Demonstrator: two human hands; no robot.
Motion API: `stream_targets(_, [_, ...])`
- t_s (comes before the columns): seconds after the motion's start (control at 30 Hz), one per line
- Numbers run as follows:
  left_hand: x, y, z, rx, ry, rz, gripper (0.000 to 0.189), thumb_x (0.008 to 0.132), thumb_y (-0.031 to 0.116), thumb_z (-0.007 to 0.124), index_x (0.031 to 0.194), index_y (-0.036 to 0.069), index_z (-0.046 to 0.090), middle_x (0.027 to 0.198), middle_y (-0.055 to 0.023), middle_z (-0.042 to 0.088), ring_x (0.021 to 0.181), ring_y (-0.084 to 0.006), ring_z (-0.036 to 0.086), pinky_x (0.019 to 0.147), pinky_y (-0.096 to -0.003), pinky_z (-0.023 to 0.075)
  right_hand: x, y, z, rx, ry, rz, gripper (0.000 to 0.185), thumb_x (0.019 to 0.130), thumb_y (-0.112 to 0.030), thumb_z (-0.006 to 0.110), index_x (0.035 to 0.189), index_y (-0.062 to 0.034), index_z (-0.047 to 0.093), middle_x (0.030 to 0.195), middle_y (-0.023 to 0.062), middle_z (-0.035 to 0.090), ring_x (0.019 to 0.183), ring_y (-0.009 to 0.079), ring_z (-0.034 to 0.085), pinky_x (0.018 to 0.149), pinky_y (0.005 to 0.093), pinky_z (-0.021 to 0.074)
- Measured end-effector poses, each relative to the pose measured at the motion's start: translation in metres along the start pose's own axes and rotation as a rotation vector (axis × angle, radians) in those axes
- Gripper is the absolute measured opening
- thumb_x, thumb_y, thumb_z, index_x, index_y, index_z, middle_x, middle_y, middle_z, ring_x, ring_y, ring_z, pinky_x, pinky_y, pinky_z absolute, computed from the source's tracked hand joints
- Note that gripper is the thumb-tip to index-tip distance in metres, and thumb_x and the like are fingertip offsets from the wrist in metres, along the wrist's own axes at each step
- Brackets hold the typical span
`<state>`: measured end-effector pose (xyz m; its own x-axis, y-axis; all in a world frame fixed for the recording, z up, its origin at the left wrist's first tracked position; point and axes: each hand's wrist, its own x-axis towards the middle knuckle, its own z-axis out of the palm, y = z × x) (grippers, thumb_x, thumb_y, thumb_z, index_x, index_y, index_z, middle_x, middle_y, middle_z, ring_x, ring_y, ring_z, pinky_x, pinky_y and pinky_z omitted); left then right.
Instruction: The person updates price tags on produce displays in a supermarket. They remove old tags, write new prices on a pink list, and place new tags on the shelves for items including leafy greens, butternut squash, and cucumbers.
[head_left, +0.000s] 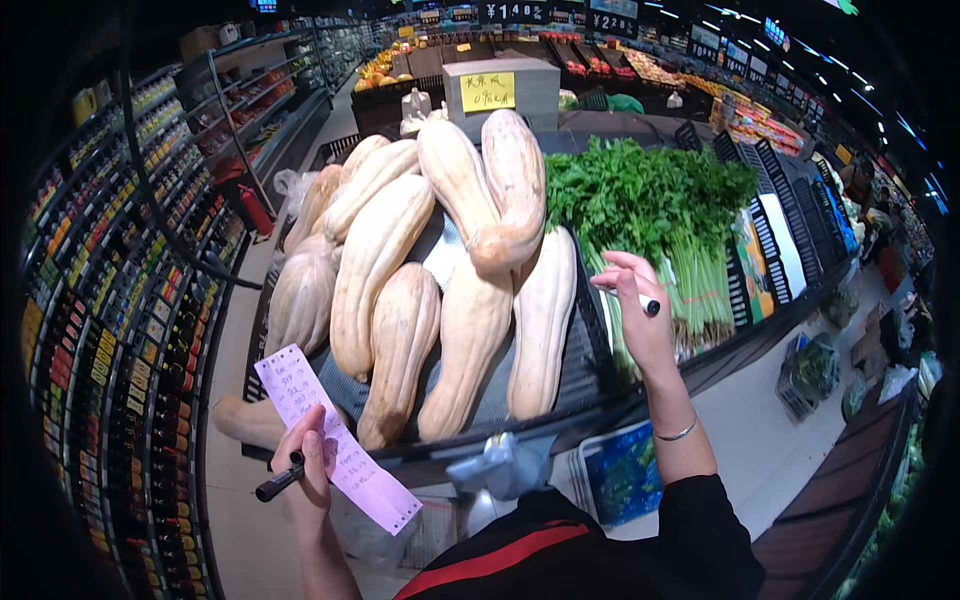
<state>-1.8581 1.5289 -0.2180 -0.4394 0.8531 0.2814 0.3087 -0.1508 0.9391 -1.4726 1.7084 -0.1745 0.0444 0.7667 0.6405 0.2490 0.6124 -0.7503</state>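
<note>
My left hand holds a long pink paper strip covered in handwriting, with punched holes at its ends, together with a black marker pen. In my right hand is a white marker with a black end, gripped between thumb and fingers. That hand hovers over the near left edge of the bundled leafy celery. Several long pale squashes lie piled on the black display stand in front of me. One more squash sticks out beside my left hand.
A grey box bearing a yellow handwritten sign stands behind the squashes. Bottle-filled shelves run along the left, near a red fire extinguisher. Black crates line the right of the stand. Bagged greens sit on the floor at right.
</note>
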Motion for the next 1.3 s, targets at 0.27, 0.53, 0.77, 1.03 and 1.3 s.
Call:
stream_targets(0.27, [0.157, 0.102, 0.169, 0.075, -0.164, 0.314, 0.030, 0.095, 0.014, 0.051, 0.113, -0.006, 0.063, 0.107, -0.0164, 0.066, 0.097, -0.0205, 0.063, 0.085, -0.0296, 0.0488, 0.241, 0.080, -0.009, 0.779, -0.084, 0.391, 0.019, 0.098, -0.017, 0.051, 0.102, 0.0002, 0.058, 0.073, 0.0001, 0.049, 0.047, 0.0022, 0.033, 0.046, 0.0193, 0.0317])
stream_targets(0.53, [0.358, 0.137, 0.305, -0.206, -0.403, 0.253, 0.030, 0.098, 0.017, 0.053, 0.117, -0.004, 0.061, 0.089, -0.0059, 0.066, 0.075, -0.0098, 0.061, 0.068, -0.0251, 0.0517, 0.502, 0.151, 0.067, 1.072, -0.019, 0.547, 0.028, 0.100, -0.021, 0.044, 0.109, 0.0056, 0.050, 0.092, 0.0163, 0.060, 0.069, 0.0188, 0.061, 0.065, 0.0302, 0.0561])
stream_targets(0.77, [0.516, 0.141, 0.371, -0.091, -0.417, 0.203, 0.027, 0.099, 0.013, 0.049, 0.113, -0.005, 0.062, 0.083, -0.0049, 0.064, 0.072, -0.0100, 0.059, 0.068, -0.0267, 0.0513, 0.641, 0.203, 0.123, 1.261, 0.214, 0.576, 0.054, 0.097, -0.027, 0.046, 0.136, 0.0054, 0.026, 0.128, 0.0244, 0.039, 0.117, 0.0332, 0.047, 0.107, 0.0515, 0.0346])
stream_targets(1.03, [0.587, 0.115, 0.394, -0.092, -0.419, 0.293, 0.030, 0.100, 0.017, 0.049, 0.113, -0.005, 0.062, 0.086, -0.0066, 0.066, 0.075, -0.0108, 0.060, 0.067, -0.0257, 0.0501, 0.704, 0.269, 0.182, 1.290, 0.206, 0.417, 0.057, 0.096, -0.027, 0.050, 0.136, 0.0031, 0.022, 0.127, 0.0208, 0.035, 0.119, 0.0330, 0.040, 0.109, 0.0534, 0.0265])
stream_targets(1.3, [0.612, 0.108, 0.404, 0.100, -0.299, 0.405, 0.030, 0.099, 0.024, 0.050, 0.112, 0.002, 0.067, 0.091, -0.0040, 0.069, 0.068, -0.0070, 0.057, 0.057, -0.0232, 0.0436, 0.705, 0.276, 0.180, 1.276, 0.239, 0.518, 0.025, 0.097, -0.025, 0.053, 0.112, -0.0059, 0.046, 0.097, 0.0121, 0.050, 0.085, 0.0211, 0.053, 0.078, 0.0394, 0.0482])
